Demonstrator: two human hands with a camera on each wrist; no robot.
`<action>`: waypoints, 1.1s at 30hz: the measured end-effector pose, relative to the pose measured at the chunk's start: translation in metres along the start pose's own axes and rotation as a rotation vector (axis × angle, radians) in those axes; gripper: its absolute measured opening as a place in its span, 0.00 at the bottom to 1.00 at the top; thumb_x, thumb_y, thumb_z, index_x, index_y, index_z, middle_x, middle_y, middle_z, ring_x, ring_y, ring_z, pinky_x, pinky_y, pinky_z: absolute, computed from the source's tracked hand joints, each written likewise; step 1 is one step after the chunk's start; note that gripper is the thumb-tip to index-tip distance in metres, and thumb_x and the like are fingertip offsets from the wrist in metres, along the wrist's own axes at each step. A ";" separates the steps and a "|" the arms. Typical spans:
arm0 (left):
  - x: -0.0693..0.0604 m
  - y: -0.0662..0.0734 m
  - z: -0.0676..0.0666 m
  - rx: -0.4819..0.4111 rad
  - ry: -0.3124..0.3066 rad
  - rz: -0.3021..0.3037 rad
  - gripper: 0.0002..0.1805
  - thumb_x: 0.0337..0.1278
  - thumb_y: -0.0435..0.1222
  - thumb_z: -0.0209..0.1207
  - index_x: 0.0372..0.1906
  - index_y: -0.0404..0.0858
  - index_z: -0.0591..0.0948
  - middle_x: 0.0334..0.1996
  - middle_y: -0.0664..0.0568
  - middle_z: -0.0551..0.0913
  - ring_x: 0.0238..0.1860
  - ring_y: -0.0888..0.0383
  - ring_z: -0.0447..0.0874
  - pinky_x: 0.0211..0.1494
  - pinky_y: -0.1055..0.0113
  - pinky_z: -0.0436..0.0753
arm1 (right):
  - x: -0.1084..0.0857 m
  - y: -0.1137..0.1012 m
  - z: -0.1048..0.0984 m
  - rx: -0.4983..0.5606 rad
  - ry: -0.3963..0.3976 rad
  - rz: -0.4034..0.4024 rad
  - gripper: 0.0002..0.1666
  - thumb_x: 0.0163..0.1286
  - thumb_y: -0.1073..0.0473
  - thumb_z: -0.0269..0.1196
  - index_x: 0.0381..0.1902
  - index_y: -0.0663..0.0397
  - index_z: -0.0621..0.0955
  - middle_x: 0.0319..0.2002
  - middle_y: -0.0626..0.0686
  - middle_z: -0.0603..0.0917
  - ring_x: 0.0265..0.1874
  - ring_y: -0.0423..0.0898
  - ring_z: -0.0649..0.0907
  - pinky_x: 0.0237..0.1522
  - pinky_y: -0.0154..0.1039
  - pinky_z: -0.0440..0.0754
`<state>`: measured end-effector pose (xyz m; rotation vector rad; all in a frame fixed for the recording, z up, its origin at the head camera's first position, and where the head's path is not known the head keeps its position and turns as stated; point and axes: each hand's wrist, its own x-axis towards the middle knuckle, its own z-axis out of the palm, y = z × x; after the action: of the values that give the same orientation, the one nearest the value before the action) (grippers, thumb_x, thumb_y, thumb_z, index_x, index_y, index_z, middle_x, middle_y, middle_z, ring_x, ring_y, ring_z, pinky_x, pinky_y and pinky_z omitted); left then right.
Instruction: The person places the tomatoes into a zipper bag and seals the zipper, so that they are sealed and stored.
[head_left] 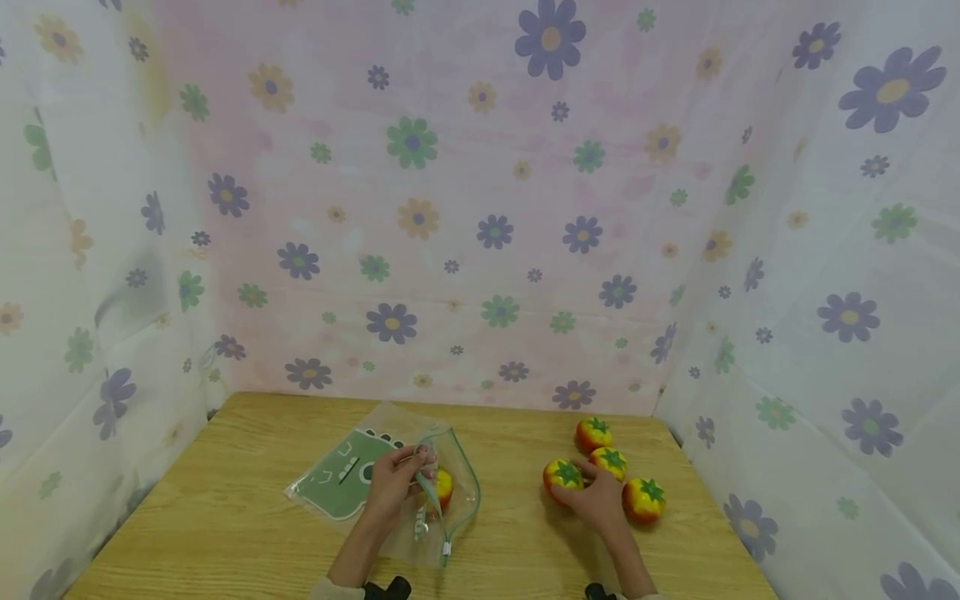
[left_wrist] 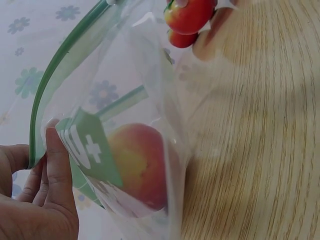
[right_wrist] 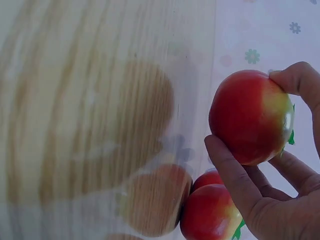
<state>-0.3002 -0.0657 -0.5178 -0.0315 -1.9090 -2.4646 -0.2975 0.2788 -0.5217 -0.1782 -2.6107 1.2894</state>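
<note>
Pale sleeves (head_left: 330,590) lie nearest, at the bottom edge. The left hand (head_left: 392,483) pinches the rim of a green-printed zip bag (head_left: 341,486) with one tomato (head_left: 445,490) inside; the right hand (head_left: 602,500) grips a second tomato (head_left: 556,472), near three more (head_left: 645,502). Bagging seems under way; the next move likely calls for a wide bag mouth. Flower-patterned sheeting (head_left: 450,158) surrounds the wood-grain table (head_left: 517,533).

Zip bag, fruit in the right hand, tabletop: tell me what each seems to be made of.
Zip bag: thin, clear, shiny plastic film; another fruit shows through it.
Held fruit: perhaps painted foam or plastic, smooth and glossy, with a pale highlight; real fruit isn't ruled out.
Tabletop: wood or wood-look laminate, low sheen, with streaky grain.
</note>
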 end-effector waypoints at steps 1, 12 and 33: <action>0.000 0.000 0.000 0.001 -0.002 0.001 0.20 0.73 0.37 0.59 0.58 0.23 0.78 0.39 0.46 0.89 0.32 0.60 0.87 0.37 0.69 0.88 | 0.000 -0.001 0.000 0.007 0.003 -0.002 0.40 0.51 0.52 0.81 0.60 0.61 0.82 0.54 0.62 0.84 0.47 0.52 0.81 0.47 0.42 0.82; 0.000 0.001 0.000 0.007 0.022 -0.012 0.20 0.73 0.37 0.60 0.59 0.25 0.79 0.41 0.43 0.89 0.32 0.60 0.87 0.36 0.70 0.87 | -0.002 -0.004 0.006 0.052 -0.026 0.018 0.40 0.54 0.47 0.79 0.62 0.58 0.82 0.56 0.65 0.83 0.52 0.58 0.84 0.69 0.63 0.68; 0.001 0.003 0.000 0.003 0.034 -0.025 0.18 0.73 0.35 0.59 0.58 0.25 0.79 0.41 0.45 0.89 0.32 0.61 0.87 0.35 0.70 0.87 | -0.010 -0.014 0.023 0.272 -0.128 -0.019 0.34 0.59 0.59 0.77 0.62 0.64 0.80 0.58 0.62 0.83 0.53 0.55 0.83 0.49 0.38 0.84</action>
<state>-0.3007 -0.0661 -0.5151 0.0350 -1.9111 -2.4612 -0.2934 0.2504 -0.5258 -0.0253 -2.4948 1.6816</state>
